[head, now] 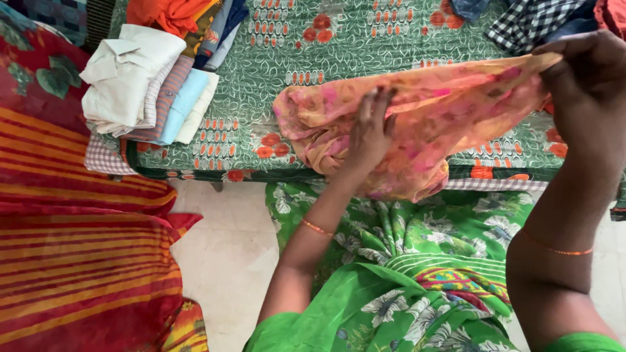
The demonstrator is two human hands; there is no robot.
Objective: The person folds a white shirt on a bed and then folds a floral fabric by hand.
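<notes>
A thin peach and pink flowered cloth [450,111] lies partly on the bed and hangs over its near edge. My left hand [368,130] rests flat on the cloth's middle, fingers spread, pressing it down. My right hand [587,78] pinches the cloth's right corner and holds it lifted above the bed. Both wrists wear thin bangles.
The bed is covered by a green patterned sheet [293,58]. A stack of folded clothes [147,85] sits at its left. Unfolded clothes, among them an orange garment [166,14] and a checked one [531,23], lie at the far edge. A red striped cloth [72,215] fills the left side. Pale floor tiles [225,261] show below.
</notes>
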